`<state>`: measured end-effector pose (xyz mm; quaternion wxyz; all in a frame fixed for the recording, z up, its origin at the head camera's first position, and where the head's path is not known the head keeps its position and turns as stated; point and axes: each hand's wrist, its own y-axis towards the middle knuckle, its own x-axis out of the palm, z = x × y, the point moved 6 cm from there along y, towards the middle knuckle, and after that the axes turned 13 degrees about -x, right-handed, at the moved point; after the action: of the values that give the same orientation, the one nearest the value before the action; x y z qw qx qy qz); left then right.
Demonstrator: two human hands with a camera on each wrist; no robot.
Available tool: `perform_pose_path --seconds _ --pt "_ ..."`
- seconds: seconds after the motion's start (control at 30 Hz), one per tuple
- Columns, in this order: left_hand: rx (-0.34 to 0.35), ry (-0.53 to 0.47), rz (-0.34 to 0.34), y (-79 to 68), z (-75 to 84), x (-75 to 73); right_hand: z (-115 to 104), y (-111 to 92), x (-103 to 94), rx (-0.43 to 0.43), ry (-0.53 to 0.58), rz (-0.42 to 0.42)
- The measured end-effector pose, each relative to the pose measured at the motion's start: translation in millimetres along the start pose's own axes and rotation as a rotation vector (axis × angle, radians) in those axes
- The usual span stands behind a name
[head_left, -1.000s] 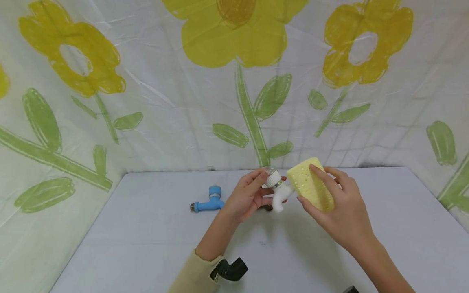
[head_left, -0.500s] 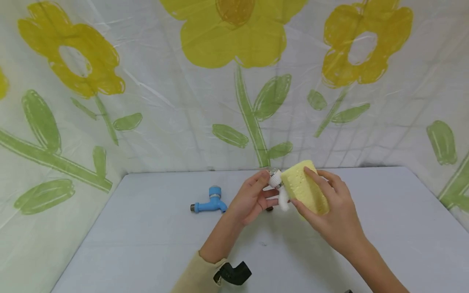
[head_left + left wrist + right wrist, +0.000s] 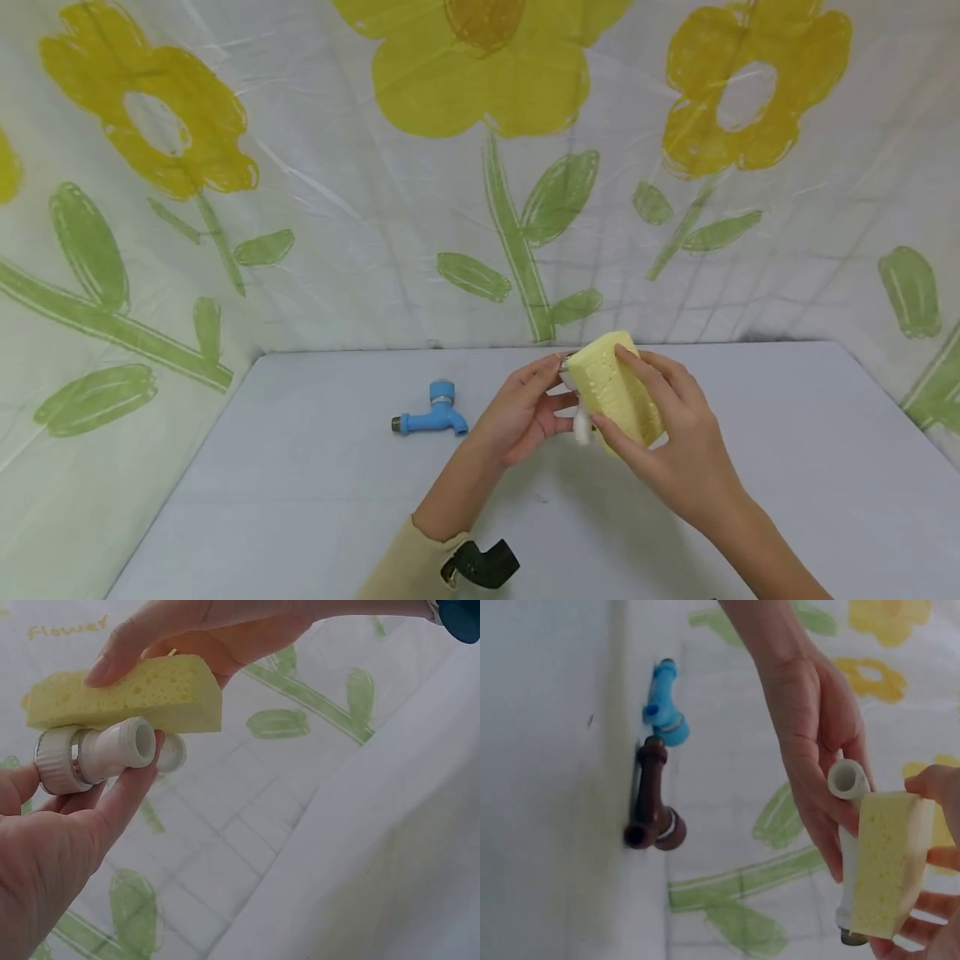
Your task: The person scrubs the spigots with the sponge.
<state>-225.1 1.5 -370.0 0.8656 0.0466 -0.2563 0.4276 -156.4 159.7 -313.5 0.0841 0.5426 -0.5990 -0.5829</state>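
My left hand (image 3: 525,417) holds a white tap by its ridged knob end, clear of the table. The tap's white spout (image 3: 582,427) points down below the sponge in the head view. In the left wrist view the tap body (image 3: 105,754) lies across the fingers, its open spout toward the camera. My right hand (image 3: 678,433) grips a yellow sponge (image 3: 609,387) between thumb and fingers. The sponge (image 3: 150,697) sits right against the tap's side, and in the head view it covers most of the tap.
A blue tap (image 3: 431,418) lies on the white table (image 3: 285,500), left of the hands. Beside it, a dark brown tap (image 3: 652,799) shows in the right wrist view; hands hide it in the head view. A flower-printed sheet (image 3: 337,250) rises behind the table.
The sponge has moved left and slightly down onto the white tap, covering its knob and body. The left hand has shifted slightly right with the tap, which has turned.
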Motion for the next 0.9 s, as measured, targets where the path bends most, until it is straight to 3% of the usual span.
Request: perform_pose_path --seconds 0.3,0.5,0.67,0.9 --pt "0.000 0.016 0.001 -0.3 2.0 0.2 -1.0 0.4 -0.3 -0.005 0.017 0.023" --pt "0.003 0.016 0.003 -0.2 1.0 -1.3 -3.2 1.3 0.6 -0.065 0.055 0.026" --pt "-0.004 0.020 -0.010 0.4 -0.1 -0.1 -1.2 2.2 -1.3 -0.039 0.067 0.031" --pt "0.000 -0.032 0.066 -0.5 4.7 -5.2 -4.1 2.4 1.3 -0.087 0.063 -0.011"
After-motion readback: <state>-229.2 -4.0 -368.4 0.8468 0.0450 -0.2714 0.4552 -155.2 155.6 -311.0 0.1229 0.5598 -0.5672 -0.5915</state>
